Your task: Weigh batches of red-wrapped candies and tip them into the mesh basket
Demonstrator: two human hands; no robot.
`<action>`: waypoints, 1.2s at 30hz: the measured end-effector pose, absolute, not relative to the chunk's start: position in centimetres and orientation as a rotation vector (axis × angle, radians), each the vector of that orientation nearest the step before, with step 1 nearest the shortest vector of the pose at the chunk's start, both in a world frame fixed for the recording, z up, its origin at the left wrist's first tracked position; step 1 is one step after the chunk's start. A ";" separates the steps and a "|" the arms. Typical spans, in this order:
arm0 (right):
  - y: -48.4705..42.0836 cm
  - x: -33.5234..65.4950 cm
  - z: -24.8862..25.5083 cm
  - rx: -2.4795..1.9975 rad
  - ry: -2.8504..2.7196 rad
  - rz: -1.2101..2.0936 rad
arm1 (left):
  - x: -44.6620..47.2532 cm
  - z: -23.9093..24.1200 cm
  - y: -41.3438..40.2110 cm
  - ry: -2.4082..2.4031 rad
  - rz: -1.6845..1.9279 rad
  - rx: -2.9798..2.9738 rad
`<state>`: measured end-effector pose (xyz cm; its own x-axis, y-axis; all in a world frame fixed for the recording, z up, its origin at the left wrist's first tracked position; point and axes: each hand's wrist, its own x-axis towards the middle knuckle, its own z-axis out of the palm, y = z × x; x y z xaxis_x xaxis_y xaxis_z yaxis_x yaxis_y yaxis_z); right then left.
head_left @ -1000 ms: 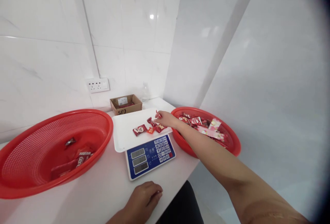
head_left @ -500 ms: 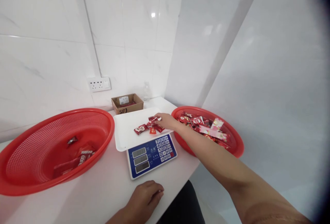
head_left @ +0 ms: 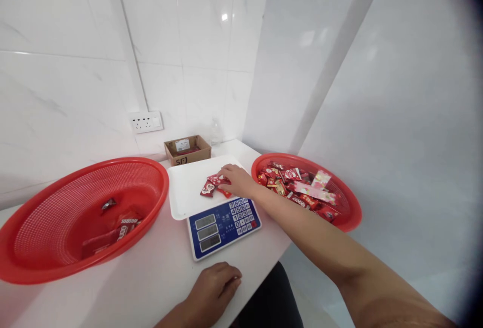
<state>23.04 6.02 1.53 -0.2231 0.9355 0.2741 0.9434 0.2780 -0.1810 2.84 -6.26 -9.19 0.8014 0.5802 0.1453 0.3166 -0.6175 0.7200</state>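
A blue-faced weighing scale with a white tray stands mid-counter. Several red candy packets lie bunched on the tray. My right hand reaches across and rests on that bunch, fingers curled over the packets. My left hand lies on the white counter near the front edge, fingers loosely curled, holding nothing. A red basket full of wrapped candies sits to the right of the scale. A large red basket at left holds a few packets.
A small open cardboard box stands behind the scale against the tiled wall. A wall socket is above the counter. White walls close in at the back and right; the counter's front edge runs near my left hand.
My right hand came down from holding one packet above the tray to pressing on the packets, pushing them together toward the left. The left hand stayed put.
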 end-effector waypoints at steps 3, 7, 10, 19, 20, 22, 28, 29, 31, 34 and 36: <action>6.4 23.1 1.0 -1.579 -2.302 -0.004 | 2.8 -9.0 -6.3 0.655 0.471 2.265; 6.6 23.5 0.9 -1.555 -2.247 0.002 | 2.7 -8.7 -6.4 0.666 0.452 2.254; 4.6 23.5 1.8 -1.428 -1.983 -0.032 | 2.7 -8.7 -6.4 0.666 0.443 2.250; -8.2 21.7 -4.6 -1.179 -1.672 0.040 | 2.9 -8.8 -6.1 0.671 0.435 2.236; -8.8 21.3 -6.3 -1.236 -1.718 0.115 | 2.9 -8.8 -6.0 0.668 0.431 2.233; -9.4 20.5 -8.9 -1.383 -1.746 0.296 | 3.0 -8.8 -6.1 0.666 0.436 2.227; -8.8 20.0 -10.6 -1.531 -1.682 0.611 | 3.1 -8.8 -6.2 0.666 0.443 2.251; -8.7 20.2 -10.5 -1.517 -1.660 0.639 | 3.1 -8.8 -6.2 0.669 0.437 2.264; -8.8 20.4 -10.3 -1.489 -1.662 0.635 | 3.1 -8.7 -6.2 0.669 0.422 2.298; -9.1 20.5 -10.5 -1.474 -1.693 0.570 | 3.2 -8.6 -6.3 0.661 0.408 2.361; -9.3 20.5 -10.6 -1.472 -1.696 0.554 | 3.3 -8.6 -6.3 0.657 0.405 2.400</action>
